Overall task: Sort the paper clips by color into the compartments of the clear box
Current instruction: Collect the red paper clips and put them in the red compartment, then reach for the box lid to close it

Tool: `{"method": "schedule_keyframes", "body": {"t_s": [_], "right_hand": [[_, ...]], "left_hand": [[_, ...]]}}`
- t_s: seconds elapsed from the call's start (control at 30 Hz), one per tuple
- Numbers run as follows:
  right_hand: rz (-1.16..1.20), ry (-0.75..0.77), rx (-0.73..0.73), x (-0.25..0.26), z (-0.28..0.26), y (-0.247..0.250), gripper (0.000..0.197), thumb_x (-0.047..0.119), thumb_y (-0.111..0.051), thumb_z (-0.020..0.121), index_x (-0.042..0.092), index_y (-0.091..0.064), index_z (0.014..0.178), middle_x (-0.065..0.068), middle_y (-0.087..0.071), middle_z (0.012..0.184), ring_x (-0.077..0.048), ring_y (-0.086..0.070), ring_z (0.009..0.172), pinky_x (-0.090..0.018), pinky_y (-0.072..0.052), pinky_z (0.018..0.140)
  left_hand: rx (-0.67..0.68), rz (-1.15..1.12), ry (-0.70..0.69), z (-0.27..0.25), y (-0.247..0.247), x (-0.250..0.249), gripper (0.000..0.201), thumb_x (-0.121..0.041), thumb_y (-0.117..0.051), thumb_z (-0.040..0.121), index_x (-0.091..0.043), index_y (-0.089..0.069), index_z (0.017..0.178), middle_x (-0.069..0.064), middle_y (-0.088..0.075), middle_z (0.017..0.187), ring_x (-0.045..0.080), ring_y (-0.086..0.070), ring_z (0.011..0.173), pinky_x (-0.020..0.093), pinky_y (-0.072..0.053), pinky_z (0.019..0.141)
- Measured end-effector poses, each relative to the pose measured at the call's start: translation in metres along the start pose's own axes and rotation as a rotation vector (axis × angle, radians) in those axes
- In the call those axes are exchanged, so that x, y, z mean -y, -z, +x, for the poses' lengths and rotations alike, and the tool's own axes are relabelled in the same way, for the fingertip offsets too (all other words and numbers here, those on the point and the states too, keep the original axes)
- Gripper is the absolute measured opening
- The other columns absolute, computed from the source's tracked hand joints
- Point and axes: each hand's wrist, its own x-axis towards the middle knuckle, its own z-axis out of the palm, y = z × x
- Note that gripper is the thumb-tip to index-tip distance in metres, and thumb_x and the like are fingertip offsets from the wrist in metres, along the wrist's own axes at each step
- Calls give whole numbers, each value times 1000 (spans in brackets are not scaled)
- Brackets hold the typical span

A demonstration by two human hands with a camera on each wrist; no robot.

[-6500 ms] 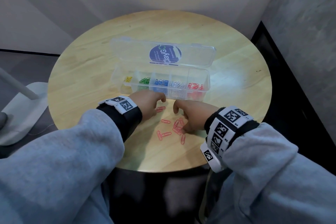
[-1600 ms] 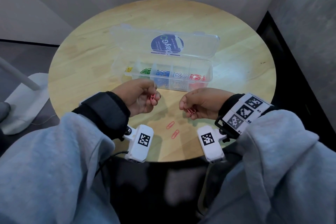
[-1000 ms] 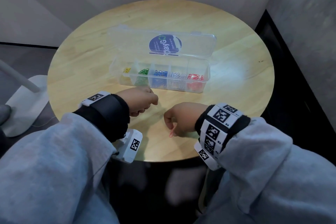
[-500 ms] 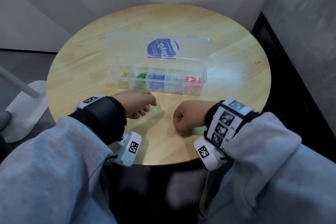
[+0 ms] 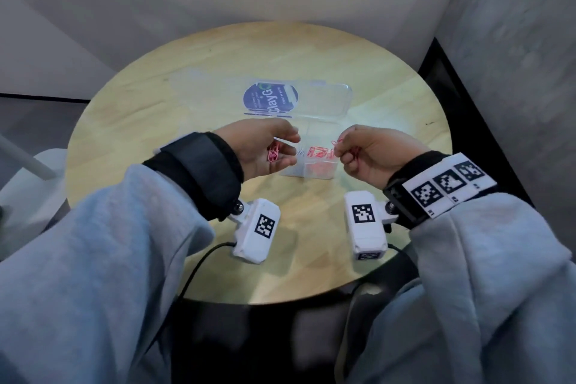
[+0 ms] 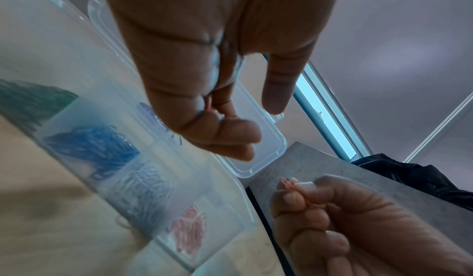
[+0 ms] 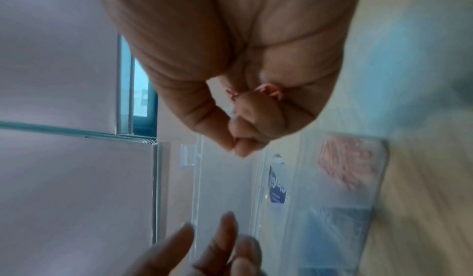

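Observation:
The clear box [image 5: 316, 173] stands mid-table with its lid [image 5: 324, 98] laid open behind it. My left hand [image 5: 282, 150], palm up over the box's middle, cups a bunch of pink paper clips [image 5: 273, 154]. My right hand [image 5: 341, 151] pinches more pink clips [image 5: 336, 143] just above the right-end compartment, where pink clips [image 5: 319, 153] lie. In the left wrist view the compartments hold green clips [image 6: 33, 100], blue clips [image 6: 94, 146], silvery clips [image 6: 143, 187] and pink clips [image 6: 189, 231]. The right wrist view shows pink clips [image 7: 266, 90] between curled fingers [image 7: 256, 114].
The round wooden table [image 5: 389, 97] sits in a corner, with a grey wall [image 5: 514, 25] close on the right. A white stand base [image 5: 37, 171] is on the floor at left. White marker-tagged camera units [image 5: 257, 231] hang under both wrists near the table's front edge.
Both hands rose from the near part of the table and moved forward over the box, turning palm-up with pink clips in them. The loose clips seen earlier on the wood are gone.

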Motion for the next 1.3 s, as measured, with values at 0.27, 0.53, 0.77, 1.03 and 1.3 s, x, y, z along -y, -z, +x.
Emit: {"method": "schedule_keyframes", "body": {"t_s": [0.27,0.53,0.77,1.03,1.3], "right_hand": [[135,27,-138,7,17,-7,19,-7,-44,91,0,-53,76,-10,-49,69,-12,-51,50,-12,-46,42],[113,13,-130,15,30,-17,11,-2,-43,84,8,-47,81,-10,-38,72,-19,-39,62,-24,-40,55],[68,53,-135,14,22,-8,14,-1,-41,86,7,-51,91,-10,-42,78,-20,-42,70,-24,-44,68],[-655,420,-527,17,7,3,9,16,-46,83,18,-53,89,5,-51,71,-12,-49,64,-26,-39,56],[-857,676,-333,9,15,-7,68,14,-52,87,29,-23,147,10,-26,152,-5,-24,139,-20,-20,111]], "left_hand": [[16,4,-10,23,-17,-17,18,-22,-53,93,-6,-55,85,10,-51,77,18,-56,66,20,-53,56],[49,37,-41,37,-31,-28,22,-24,-53,93,-6,-55,81,9,-42,86,13,-43,68,20,-43,65],[65,-14,-73,42,-38,-20,21,-32,-59,88,-12,-61,81,6,-40,91,13,-40,70,20,-39,68],[-43,450,-341,26,-13,-14,10,-29,-58,89,-25,-60,81,-2,-61,90,15,-59,90,33,-50,90],[-675,1119,-734,3,65,-44,43,-27,-56,75,-23,-55,118,7,-52,121,28,-45,117,38,-37,98]]}}
